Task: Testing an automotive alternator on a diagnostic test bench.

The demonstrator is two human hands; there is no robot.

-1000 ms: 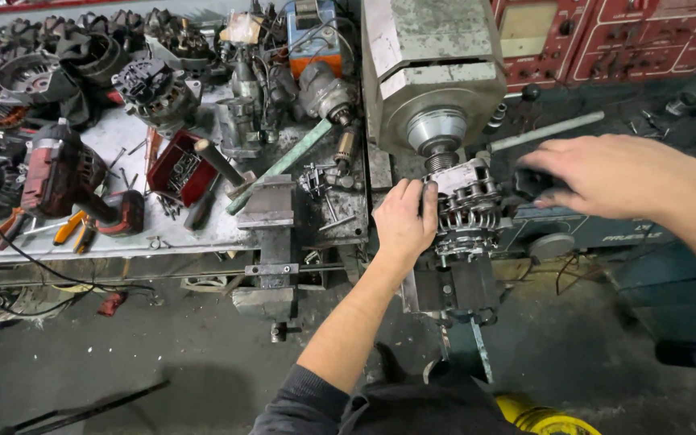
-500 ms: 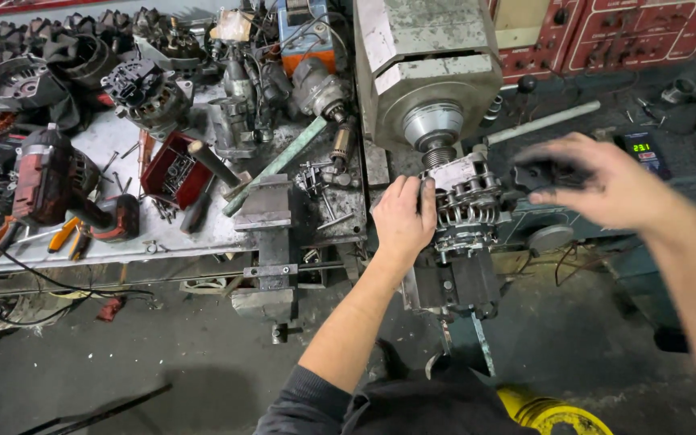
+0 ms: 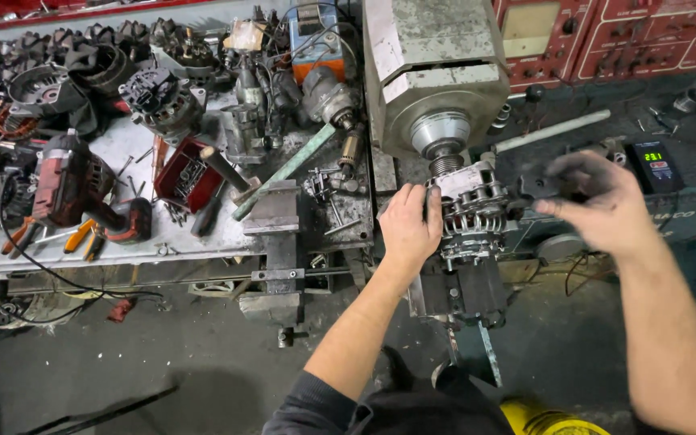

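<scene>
A silver finned alternator (image 3: 473, 211) sits on a dark stand below the round spindle (image 3: 441, 137) of a grey machine. My left hand (image 3: 409, 228) grips the alternator's left side. My right hand (image 3: 598, 201) hovers just right of the alternator, blurred. Its fingers curl around a small dark part (image 3: 543, 185) beside the alternator housing.
A cluttered metal bench (image 3: 134, 242) on the left carries a red power drill (image 3: 74, 189), a red parts tray (image 3: 183, 171), pliers, a bench vise (image 3: 275, 217) and several alternator housings. Red test panels (image 3: 614, 36) stand at the back right, a small digital meter (image 3: 654, 165) below them. A yellow bucket (image 3: 553, 420) sits on the floor.
My right hand has drawn back toward me and slightly down, staying to the right of the alternator. My left hand has stayed on the alternator. The view has shifted a little.
</scene>
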